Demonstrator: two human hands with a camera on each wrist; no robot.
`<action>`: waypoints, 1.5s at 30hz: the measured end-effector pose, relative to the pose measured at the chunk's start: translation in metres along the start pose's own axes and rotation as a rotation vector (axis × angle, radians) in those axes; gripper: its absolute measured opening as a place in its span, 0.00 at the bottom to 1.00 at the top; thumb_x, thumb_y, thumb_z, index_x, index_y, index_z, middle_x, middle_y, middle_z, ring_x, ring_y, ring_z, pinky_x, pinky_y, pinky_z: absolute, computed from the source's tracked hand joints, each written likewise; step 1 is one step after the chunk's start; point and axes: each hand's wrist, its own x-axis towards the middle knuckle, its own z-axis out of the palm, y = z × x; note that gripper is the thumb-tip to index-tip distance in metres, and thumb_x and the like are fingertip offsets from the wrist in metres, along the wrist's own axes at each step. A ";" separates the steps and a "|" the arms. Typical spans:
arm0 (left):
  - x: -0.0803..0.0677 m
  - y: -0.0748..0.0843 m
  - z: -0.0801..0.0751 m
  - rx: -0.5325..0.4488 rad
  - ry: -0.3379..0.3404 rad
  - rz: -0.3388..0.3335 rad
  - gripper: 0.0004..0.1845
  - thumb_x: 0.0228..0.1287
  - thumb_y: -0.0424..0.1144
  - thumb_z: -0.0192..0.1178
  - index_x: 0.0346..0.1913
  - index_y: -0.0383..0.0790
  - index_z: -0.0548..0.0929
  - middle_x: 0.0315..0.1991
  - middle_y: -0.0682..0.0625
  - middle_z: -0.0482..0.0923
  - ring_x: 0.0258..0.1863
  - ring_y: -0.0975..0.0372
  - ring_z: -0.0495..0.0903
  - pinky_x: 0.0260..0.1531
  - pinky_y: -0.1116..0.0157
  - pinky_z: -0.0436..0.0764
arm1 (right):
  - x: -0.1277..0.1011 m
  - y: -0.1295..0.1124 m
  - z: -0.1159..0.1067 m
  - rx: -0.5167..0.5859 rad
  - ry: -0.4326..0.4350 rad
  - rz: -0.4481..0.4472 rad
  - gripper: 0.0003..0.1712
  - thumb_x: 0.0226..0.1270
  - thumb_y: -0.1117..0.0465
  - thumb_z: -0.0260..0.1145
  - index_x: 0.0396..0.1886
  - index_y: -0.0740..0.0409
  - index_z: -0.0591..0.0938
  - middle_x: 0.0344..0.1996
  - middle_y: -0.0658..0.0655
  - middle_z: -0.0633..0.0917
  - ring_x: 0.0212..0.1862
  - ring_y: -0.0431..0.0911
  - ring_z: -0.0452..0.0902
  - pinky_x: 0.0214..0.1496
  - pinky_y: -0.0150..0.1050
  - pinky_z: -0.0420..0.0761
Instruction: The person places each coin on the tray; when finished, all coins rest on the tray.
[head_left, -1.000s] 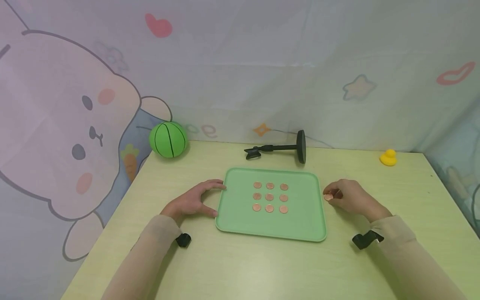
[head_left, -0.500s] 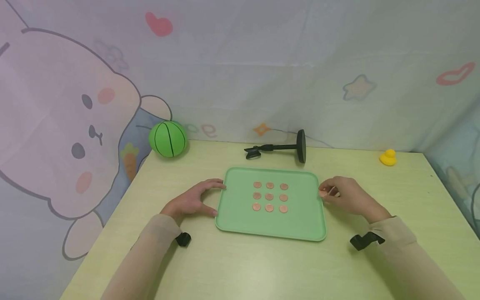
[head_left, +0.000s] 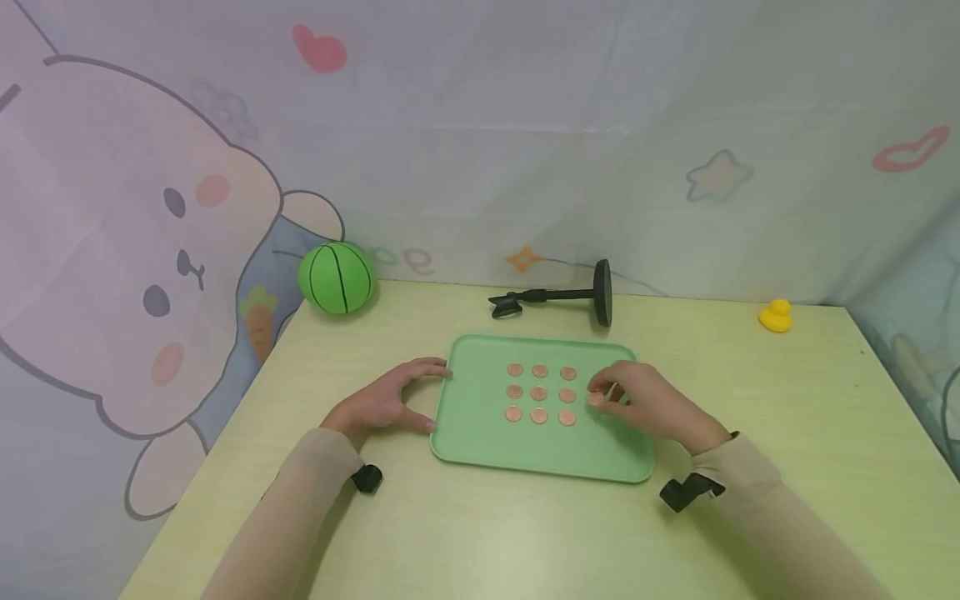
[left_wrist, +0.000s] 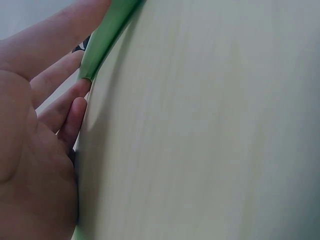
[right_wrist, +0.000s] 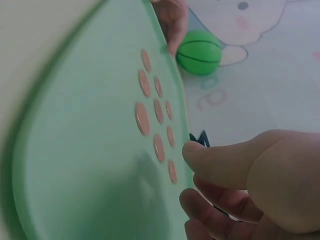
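Copper-coloured coins (head_left: pixel 538 393) lie in three rows of three on a light green tray (head_left: pixel 480 446). My right hand (head_left: pixel 648 402) is over the tray, pinching one more coin (head_left: pixel 596 399) between thumb and fingers, just right of the middle row. That coin is hidden in the right wrist view, where the thumb (right_wrist: pixel 215 157) shows above the coin-dotted tray. My left hand (head_left: pixel 386 402) rests at the tray's left edge, thumb and fingers spread apart. In the left wrist view its fingertips (left_wrist: pixel 75 107) touch the green rim.
Behind the tray a black stand (head_left: pixel 558 295) lies on its side. A green ball (head_left: pixel 337 277) sits at the table's back left corner, a yellow rubber duck (head_left: pixel 777 316) near the back right. A printed cloth (head_left: pixel 480 167) hangs behind the table (head_left: pixel 480 542).
My right hand has carried the coin leftward, from beside the tray's right rim to over the tray beside the rows. The left hand and the tray have stayed put.
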 end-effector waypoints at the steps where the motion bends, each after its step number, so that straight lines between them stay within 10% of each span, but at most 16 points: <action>1: 0.000 0.000 0.000 -0.002 0.000 -0.001 0.45 0.47 0.43 0.86 0.71 0.58 0.78 0.81 0.55 0.60 0.84 0.52 0.49 0.81 0.42 0.45 | 0.002 -0.002 0.004 0.011 -0.003 -0.010 0.08 0.71 0.64 0.72 0.47 0.61 0.88 0.43 0.54 0.88 0.38 0.43 0.84 0.41 0.39 0.85; 24: 0.000 0.002 0.000 0.023 -0.001 0.003 0.45 0.47 0.43 0.86 0.71 0.59 0.78 0.81 0.54 0.60 0.83 0.52 0.50 0.81 0.42 0.46 | 0.032 -0.065 0.065 -0.004 -0.045 -0.189 0.10 0.69 0.66 0.73 0.28 0.50 0.84 0.20 0.42 0.72 0.28 0.35 0.64 0.30 0.29 0.69; 45: 0.000 0.001 0.000 0.031 -0.001 0.019 0.45 0.48 0.43 0.86 0.71 0.58 0.78 0.81 0.54 0.61 0.83 0.52 0.52 0.81 0.43 0.47 | 0.030 -0.075 0.078 -0.067 -0.052 -0.083 0.10 0.70 0.59 0.75 0.28 0.46 0.86 0.19 0.42 0.71 0.31 0.40 0.64 0.26 0.30 0.66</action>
